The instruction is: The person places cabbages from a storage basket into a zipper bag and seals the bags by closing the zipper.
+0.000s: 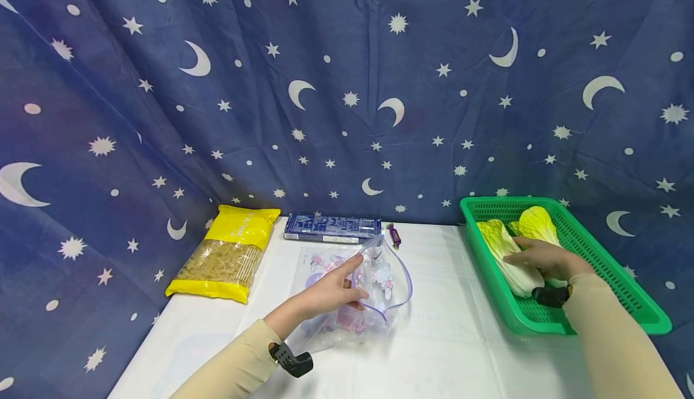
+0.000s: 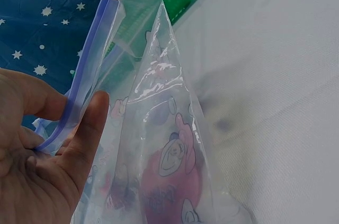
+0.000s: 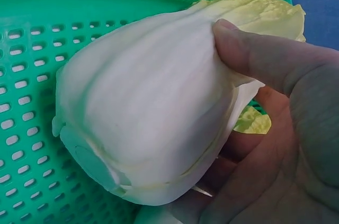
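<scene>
My left hand (image 1: 335,290) holds the rim of a clear zip bag (image 2: 169,128) with a purple zip edge and printed cartoon figures. The thumb and fingers pinch that rim in the left wrist view, and the bag's mouth gapes toward the right. Inside the green basket (image 1: 612,278), my right hand (image 1: 547,258) grips a napa cabbage (image 3: 143,102). Its thumb lies across the white stalks while the fingers curl underneath. A second napa cabbage (image 1: 537,224) with yellow-green leaves lies beside it, partly covered by the hand.
A yellow bag of pasta (image 1: 228,254) lies at the back left of the white table (image 1: 434,351). Behind the zip bag are a flat dark-blue box (image 1: 332,228) and a small purple-wrapped candy (image 1: 394,237). A blue curtain (image 1: 347,116) with moons and stars hangs behind.
</scene>
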Motion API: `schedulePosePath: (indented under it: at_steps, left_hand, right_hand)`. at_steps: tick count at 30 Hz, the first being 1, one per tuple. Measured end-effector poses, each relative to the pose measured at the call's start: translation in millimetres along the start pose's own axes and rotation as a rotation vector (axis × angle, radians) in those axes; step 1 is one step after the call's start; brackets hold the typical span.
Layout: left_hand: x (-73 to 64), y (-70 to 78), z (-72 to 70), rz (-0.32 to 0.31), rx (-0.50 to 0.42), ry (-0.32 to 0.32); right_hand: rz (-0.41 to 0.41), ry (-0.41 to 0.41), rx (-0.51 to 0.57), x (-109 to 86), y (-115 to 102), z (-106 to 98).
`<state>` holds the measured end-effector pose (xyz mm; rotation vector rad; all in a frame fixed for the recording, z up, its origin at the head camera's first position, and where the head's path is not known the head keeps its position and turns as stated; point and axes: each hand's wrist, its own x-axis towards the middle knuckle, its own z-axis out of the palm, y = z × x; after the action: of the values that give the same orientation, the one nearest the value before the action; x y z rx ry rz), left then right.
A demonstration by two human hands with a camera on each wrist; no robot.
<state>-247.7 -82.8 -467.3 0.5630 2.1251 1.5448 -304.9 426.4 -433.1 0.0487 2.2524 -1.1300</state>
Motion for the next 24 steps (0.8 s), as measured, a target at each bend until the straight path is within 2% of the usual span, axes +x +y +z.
schedulePosePath:
  at_steps: [6, 11, 16, 19, 24]
  left_hand:
    - [0.1, 1.8, 0.9, 0.002, -0.007, -0.005]
    - [0.4, 3.6, 1.5, -0.002, 0.002, 0.0]
    - [0.7, 1.6, 1.4, 0.003, -0.001, 0.003]
    - [0.9, 1.2, 1.1, 0.005, -0.001, 0.002]
    - [0.7, 2.7, 0.3, 0.009, 0.002, 0.002]
  right_hand:
    - [-0.059, 0.055, -0.06, -4.0, -1.6, -0.6]
    - [-0.153, 0.186, -0.14, -11.7, -9.5, -2.7]
    - [-0.208, 0.307, -0.178, -23.0, -20.3, -6.8]
    - [-0.234, 0.356, -0.18, -28.6, -25.8, -9.6]
    - [-0.295, 0.417, -0.119, -37.0, -39.3, -8.9]
